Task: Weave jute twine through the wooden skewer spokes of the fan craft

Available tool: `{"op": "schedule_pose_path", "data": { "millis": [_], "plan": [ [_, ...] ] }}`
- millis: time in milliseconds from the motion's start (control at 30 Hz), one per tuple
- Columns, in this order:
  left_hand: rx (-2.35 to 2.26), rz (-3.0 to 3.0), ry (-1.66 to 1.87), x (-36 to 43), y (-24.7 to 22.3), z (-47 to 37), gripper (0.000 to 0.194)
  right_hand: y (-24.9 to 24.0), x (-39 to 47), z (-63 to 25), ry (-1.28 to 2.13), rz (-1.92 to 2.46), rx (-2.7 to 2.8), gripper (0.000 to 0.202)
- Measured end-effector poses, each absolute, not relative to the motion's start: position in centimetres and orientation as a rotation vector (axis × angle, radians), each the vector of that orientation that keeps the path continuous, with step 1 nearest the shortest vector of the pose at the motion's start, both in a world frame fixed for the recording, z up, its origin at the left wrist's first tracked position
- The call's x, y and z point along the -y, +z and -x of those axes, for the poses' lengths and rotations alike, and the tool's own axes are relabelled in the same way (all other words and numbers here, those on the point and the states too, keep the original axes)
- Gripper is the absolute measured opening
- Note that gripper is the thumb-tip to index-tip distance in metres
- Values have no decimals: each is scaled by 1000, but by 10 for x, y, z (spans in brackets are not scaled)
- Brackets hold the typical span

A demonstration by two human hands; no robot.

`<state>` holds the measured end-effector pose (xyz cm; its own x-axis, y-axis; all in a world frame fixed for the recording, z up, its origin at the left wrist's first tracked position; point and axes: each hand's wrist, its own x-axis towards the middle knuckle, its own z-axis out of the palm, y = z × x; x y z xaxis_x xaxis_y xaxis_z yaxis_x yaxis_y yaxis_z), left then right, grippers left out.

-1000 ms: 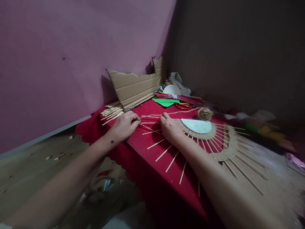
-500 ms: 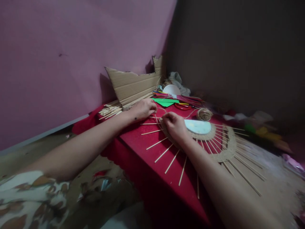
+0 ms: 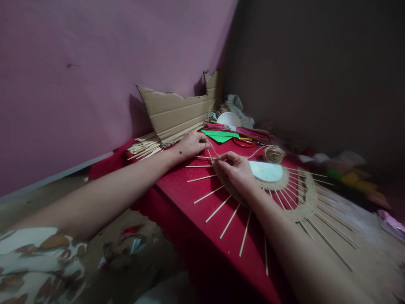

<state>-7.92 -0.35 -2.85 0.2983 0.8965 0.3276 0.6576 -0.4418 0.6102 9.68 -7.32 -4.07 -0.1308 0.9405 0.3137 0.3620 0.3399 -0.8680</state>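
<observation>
A fan-shaped piece of thin sticks and woven twine (image 3: 308, 200) lies on the red cloth (image 3: 177, 185), its sticks spreading outward. At its centre is a pale blue half-round (image 3: 267, 171). My right hand (image 3: 236, 169) pinches the twine at the left end of the woven band and covers part of it. Left of it, my left hand (image 3: 193, 144) has its fingers closed on the loose twine. The twine runs on to a ball of twine (image 3: 274, 154) behind the half-round.
Torn cardboard (image 3: 179, 112) leans on the pink wall beside a stick bundle (image 3: 145, 145). Green sheets (image 3: 220, 135), red-handled scissors (image 3: 244, 142), coloured rods (image 3: 253, 134) and a white round piece (image 3: 229, 119) lie at the back. Blurred items sit at right.
My right hand has shifted slightly right and down in view, along with the fan-shaped piece. The left hand stays closed, and the twine between the hands has changed its curve.
</observation>
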Motion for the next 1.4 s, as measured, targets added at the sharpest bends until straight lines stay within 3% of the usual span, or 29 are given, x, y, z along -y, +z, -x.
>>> {"op": "schedule_pose_path", "data": {
  "millis": [367,533,733,1000,1400],
  "plan": [
    [-1308,-2155,1009,-1,-34,80,21,-47,61,-92,560,1275,1988,32],
    [-1295,-2152,1046,-3,-32,78,22,-31,56,-84,338,1415,2182,24],
    [-1242,-2069,989,-11,-36,81,22,-30,69,-71,145,1551,2129,32],
    [-1233,-1889,934,-13,-32,79,17,-38,66,-75,-155,1419,2262,24],
    [-1351,-1662,836,1,-15,101,7,-45,54,-76,9,1386,2200,23]
  ]
}}
